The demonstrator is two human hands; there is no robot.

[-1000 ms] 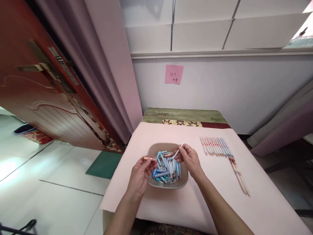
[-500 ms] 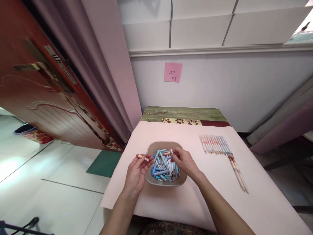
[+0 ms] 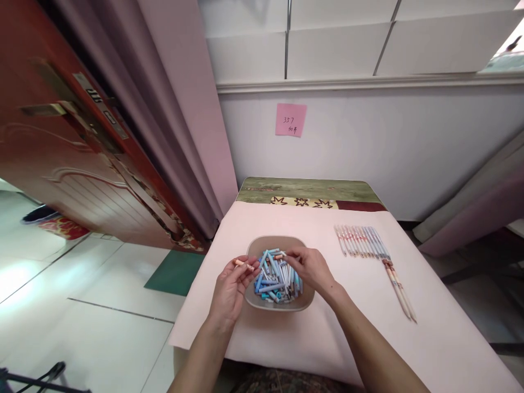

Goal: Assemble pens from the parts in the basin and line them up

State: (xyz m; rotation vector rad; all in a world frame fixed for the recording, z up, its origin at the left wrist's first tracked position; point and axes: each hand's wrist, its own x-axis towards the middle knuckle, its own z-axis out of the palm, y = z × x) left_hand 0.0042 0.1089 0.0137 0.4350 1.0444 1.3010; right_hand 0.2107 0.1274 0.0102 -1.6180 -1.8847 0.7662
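A grey bin (image 3: 280,307) full of blue, white and a few orange pen parts (image 3: 272,287) stands on the covered table. At its left rim my left hand (image 3: 232,284) holds a small orange-and-white pen part (image 3: 244,265) between thumb and fingers. My right hand (image 3: 309,268) reaches over the bin's right side, thumb and fingertips pinched around a small white piece (image 3: 283,254). To the right lies a row of assembled-looking pens (image 3: 358,242), side by side, with two longer cream pens (image 3: 399,289) at its lower right end.
Pale pink paper (image 3: 327,333) covers most of the table, whose green patterned top (image 3: 307,189) shows at the back. A wall with a pink note (image 3: 290,119) rises behind. At the left are a purple curtain and a red door (image 3: 61,158).
My right fingers have dipped slightly lower and left over the bin, and the white piece shows less upright. My left hand and its pen part have shifted slightly right.
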